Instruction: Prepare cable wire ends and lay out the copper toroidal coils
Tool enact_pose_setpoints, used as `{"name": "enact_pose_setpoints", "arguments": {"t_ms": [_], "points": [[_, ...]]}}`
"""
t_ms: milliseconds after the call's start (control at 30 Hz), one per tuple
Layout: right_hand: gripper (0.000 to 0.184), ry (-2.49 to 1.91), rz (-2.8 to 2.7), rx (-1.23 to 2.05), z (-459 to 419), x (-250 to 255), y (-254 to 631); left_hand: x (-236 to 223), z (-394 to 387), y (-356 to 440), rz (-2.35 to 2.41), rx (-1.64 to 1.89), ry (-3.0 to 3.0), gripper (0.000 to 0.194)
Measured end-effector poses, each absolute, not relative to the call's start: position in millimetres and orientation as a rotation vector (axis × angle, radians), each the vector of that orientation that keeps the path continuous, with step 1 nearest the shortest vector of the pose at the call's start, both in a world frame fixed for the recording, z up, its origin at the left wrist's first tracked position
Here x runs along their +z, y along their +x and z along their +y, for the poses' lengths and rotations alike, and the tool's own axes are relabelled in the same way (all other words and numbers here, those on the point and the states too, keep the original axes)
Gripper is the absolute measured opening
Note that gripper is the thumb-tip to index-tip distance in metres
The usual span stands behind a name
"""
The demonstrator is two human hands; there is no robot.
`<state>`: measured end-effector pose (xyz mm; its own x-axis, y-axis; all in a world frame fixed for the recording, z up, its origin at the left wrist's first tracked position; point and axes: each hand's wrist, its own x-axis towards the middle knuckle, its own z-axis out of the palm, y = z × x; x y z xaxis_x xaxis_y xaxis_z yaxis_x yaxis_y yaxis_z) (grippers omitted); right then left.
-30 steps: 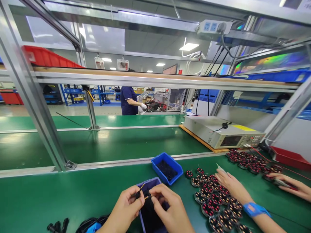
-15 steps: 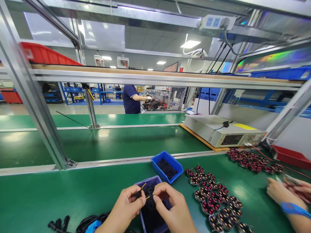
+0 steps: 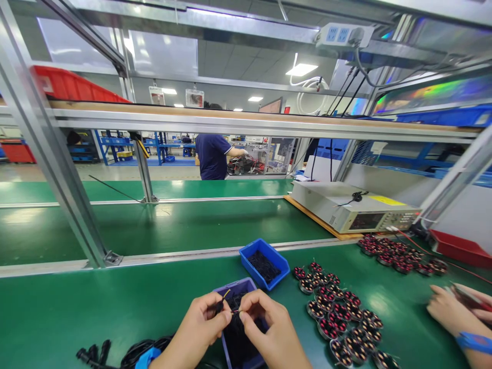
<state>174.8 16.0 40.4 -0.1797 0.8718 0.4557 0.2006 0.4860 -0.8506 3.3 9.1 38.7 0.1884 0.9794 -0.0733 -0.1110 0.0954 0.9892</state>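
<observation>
My left hand pinches a small black connector with a thin yellow wire sticking up from it. My right hand grips a thin wire end close to that connector. Below both hands sits a dark blue bin holding tangled black cables. Its lower part is hidden behind my right hand. To the right lie several round coils with red and black windings, not touching my hands.
A small blue bin of black wires stands beyond my hands. Black cable bundles lie at the lower left. A co-worker's hand with a blue wrist strap works at the right, near more coils, a bench instrument and a red tray.
My hands stay almost still on the connector and wire. The co-worker's hands have moved further right and lower, and the distant person has shifted slightly right.
</observation>
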Motion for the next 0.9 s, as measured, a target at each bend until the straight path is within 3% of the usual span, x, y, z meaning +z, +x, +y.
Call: {"name": "enact_pose_setpoints", "arguments": {"t_ms": [567, 900], "points": [[0.004, -0.942, -1.593, 0.841, 17.9, 33.0, 177.7, 62.8, 3.6, 2.9, 1.043, 0.974, 1.114, 0.051], [0.007, -0.998, -1.609, 0.881, 7.3, 56.0, 174.4, 39.6, 8.1, 1.5, 1.02, 1.029, 1.129, 0.052]]}}
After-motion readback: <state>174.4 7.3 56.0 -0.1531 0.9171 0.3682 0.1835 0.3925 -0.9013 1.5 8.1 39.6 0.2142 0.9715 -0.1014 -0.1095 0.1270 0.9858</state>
